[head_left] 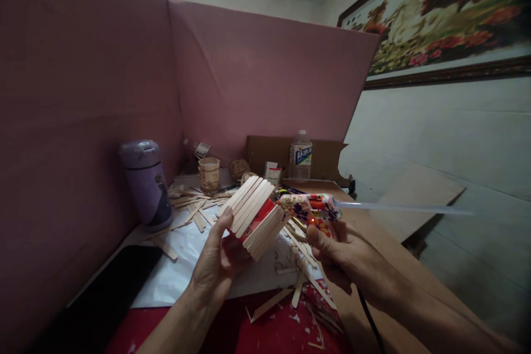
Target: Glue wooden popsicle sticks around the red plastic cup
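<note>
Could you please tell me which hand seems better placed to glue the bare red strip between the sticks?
Probably the right hand: it holds the glue gun, nozzle near the red strip, while the left hand holds the stick-covered piece.

A: What colours does the glue gun show?
B: It carries a flower print in red, orange, yellow and dark blue on a pale ground, with a glowing red dot. The glue stick is a translucent, milky blue-white.
A: And the box?
B: Bright red, striped by the pale cream of the wooden sticks.
A: The flask?
B: Purple, with a dark figure printed on it, against dusky pink panels.
A: Any other patterns?
B: The bottle label mixes blue, green and white; the picture has red and pink flowers inside a dark brown frame.
</note>
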`<state>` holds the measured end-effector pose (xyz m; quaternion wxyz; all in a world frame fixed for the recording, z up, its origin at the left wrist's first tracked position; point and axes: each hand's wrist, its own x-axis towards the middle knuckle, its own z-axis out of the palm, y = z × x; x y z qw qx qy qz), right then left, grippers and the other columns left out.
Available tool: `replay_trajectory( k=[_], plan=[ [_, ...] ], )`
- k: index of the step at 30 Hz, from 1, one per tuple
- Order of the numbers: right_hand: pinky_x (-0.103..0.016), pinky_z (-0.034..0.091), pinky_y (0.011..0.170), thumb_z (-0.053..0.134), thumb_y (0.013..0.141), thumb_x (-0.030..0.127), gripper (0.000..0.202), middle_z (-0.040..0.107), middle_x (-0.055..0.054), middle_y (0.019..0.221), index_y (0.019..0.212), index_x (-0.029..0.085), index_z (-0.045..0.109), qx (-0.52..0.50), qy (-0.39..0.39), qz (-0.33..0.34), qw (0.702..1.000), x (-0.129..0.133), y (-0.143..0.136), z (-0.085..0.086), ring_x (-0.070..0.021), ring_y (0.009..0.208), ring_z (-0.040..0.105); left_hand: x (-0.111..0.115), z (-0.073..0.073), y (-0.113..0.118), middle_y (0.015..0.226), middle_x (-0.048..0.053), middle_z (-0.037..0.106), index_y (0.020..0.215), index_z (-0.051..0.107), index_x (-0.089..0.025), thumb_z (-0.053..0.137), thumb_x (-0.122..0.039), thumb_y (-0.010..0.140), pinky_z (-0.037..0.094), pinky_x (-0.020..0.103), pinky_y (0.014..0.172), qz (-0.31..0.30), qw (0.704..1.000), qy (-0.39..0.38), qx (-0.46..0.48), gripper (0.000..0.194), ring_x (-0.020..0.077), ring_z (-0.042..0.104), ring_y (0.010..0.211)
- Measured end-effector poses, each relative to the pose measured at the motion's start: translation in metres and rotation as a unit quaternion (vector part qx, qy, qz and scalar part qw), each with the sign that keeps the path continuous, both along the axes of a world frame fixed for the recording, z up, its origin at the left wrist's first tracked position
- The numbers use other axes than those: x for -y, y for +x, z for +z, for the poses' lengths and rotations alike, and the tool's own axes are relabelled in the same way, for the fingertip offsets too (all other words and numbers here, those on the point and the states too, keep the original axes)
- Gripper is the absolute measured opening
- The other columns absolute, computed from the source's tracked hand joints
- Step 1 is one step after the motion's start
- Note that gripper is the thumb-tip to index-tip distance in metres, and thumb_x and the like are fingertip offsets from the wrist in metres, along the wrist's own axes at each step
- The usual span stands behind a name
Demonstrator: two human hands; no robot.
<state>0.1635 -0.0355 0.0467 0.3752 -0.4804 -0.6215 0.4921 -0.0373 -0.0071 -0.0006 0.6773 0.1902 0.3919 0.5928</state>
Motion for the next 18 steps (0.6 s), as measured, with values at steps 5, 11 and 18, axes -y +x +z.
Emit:
replay_trajectory(
  k=[5,11,18],
  plan=[
    [-0.020,0.016,0.031,0.057,0.075,0.071,0.053,0.036,0.010,0.042,0.066,0.022,0.041,-0.010,-0.004,-0.001,1.000,0.000,-0.001,-0.001,-0.0029,0.030,0.025,0.000,-0.001,0.000,0.082,0.007,0.067,0.117,0.059,-0.023,0.065,-0.047,0.074,0.054,0.036,0.058,-0.002,1.000,0.005,-0.007,0.049,0.0199,0.064,0.063],
    [-0.019,0.020,0.031,0.056,0.074,0.071,0.053,0.037,0.009,0.043,0.064,0.021,0.041,-0.008,-0.007,0.004,1.000,-0.001,-0.001,-0.004,-0.0037,0.031,0.029,0.001,-0.002,-0.001,0.085,0.007,0.066,0.119,0.057,-0.023,0.069,-0.048,0.070,0.053,0.034,0.058,-0.006,1.000,0.014,-0.002,0.057,0.0209,0.065,0.068],
    [-0.019,0.020,0.034,0.051,0.078,0.071,0.055,0.037,0.007,0.045,0.061,0.020,0.044,0.029,0.022,-0.029,0.999,0.003,0.016,-0.002,-0.0042,0.034,0.030,0.000,-0.001,-0.002,0.087,0.008,0.066,0.120,0.057,-0.024,0.064,-0.046,0.076,0.054,0.038,0.059,-0.007,1.000,0.011,-0.008,0.050,0.0207,0.064,0.066]
  ],
)
